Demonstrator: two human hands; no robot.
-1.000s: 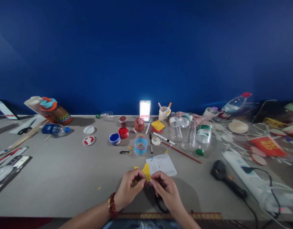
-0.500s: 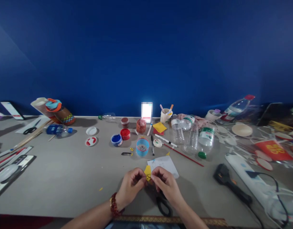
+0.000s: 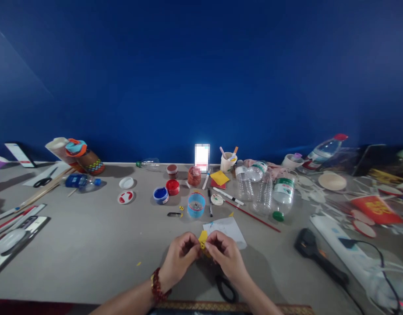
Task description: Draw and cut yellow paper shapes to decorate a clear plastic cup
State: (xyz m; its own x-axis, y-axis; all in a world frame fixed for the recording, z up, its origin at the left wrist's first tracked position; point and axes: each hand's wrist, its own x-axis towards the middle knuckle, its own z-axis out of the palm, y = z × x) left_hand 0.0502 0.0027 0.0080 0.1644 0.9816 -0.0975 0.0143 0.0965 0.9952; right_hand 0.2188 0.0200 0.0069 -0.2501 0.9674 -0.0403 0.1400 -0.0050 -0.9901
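Observation:
A small piece of yellow paper (image 3: 203, 236) with black marks is pinched between my two hands, close to the table's front. My left hand (image 3: 182, 256), with a dark red bead bracelet at its wrist, grips the left edge by thumb and forefinger. My right hand (image 3: 227, 257) pinches the right edge in the same way. Its fingertips hide part of the paper. Beneath the right hand lie scissors (image 3: 226, 288), only their black handle plainly visible. A white sheet (image 3: 231, 228) with faint blue marks lies just behind the hands.
Beyond the sheet stands a clear cup with a blue band (image 3: 196, 205). Paint jars, one blue (image 3: 160, 195) and one red (image 3: 172, 187), sit left of it. Plastic bottles (image 3: 283, 194) crowd the back right. A black glue gun (image 3: 319, 256) and a white power strip (image 3: 339, 249) lie at right.
Both hands keep their pinch on the yellow paper. The right fingertips have shifted slightly left over it. The whole view has tilted a little, so things sit slightly lower.

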